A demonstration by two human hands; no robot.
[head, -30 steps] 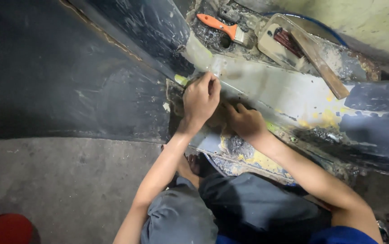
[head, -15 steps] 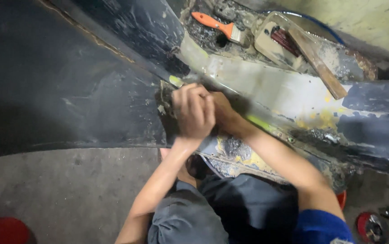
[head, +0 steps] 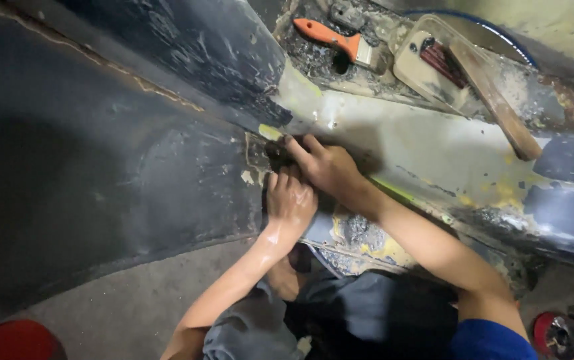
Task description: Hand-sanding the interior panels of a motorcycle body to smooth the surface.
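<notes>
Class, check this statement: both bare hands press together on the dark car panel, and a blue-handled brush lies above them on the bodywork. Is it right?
Not quite. The head view shows the left hand and right hand close together on the dark panel, but the brush lying above them has an orange handle, not a blue one.

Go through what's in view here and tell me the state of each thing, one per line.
Left hand: fingers curled, pressed on the panel seam.
Right hand: fingers bent, pressed on the same spot, touching the left hand.
Dark body panel: scuffed, paint chipped at the seam.
Orange-handled brush: lying flat, unheld.
Pale tray: open, a wooden stick across it.
</notes>
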